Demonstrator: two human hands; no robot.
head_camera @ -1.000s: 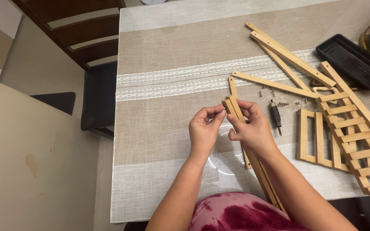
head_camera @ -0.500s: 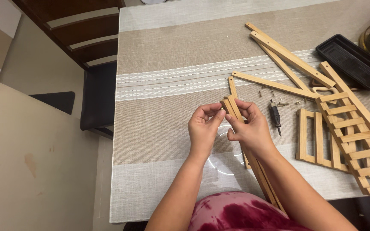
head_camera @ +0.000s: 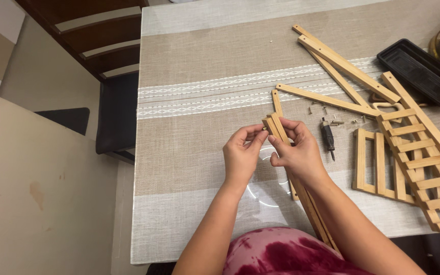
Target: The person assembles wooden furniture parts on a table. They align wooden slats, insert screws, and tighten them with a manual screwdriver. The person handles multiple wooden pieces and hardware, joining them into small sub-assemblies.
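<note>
Covered by a beige woven cloth with white stitched bands, the desk point(head_camera: 194, 76) is seen from above by the head camera, with a dark chair point(head_camera: 115, 114) drawn up at its left edge. Near the middle, a bundle of wooden slats point(head_camera: 276, 128) is held up by both hands. Its long axis runs from the top end, pinched between the fingers, down and to the right toward the person's lap, passing under the right hand point(head_camera: 299, 155). The left hand point(head_camera: 240, 158) is closed on the top end from the left, thumb and forefinger tips meeting at the wood; the right hand's fingers are wrapped around the same end from the right, so both hands are equally near. Just right of them a small screwdriver point(head_camera: 328, 138) is lying beside scattered screws point(head_camera: 332, 119). Further right, a ladder-like wooden frame point(head_camera: 418, 163), long loose slats point(head_camera: 342, 61) and a black tray point(head_camera: 423, 71) are spread out.
</note>
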